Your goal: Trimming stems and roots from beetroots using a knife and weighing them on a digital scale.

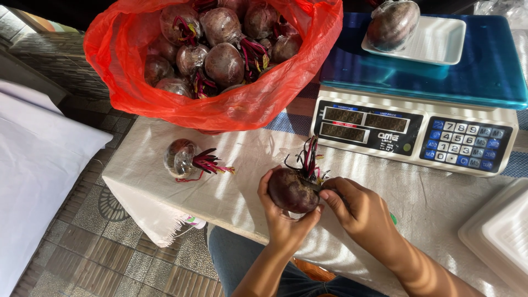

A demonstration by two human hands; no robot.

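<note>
One beetroot (291, 190) sits cupped in the left hand (283, 220) above the cloth-covered table's (231, 192) near edge, stalks pointing up and away. The right hand (360, 212) pinches something at its crown, seemingly a blade; trimming looks under way. A steady cut across the stalk base seems needed.

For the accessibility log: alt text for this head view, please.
Two bare hands hold a dark beetroot over a cloth-covered table: left hand cups it, right hand at its stalk end. Behind: red bag of beetroots, a wrapped beetroot, a scale.
</note>
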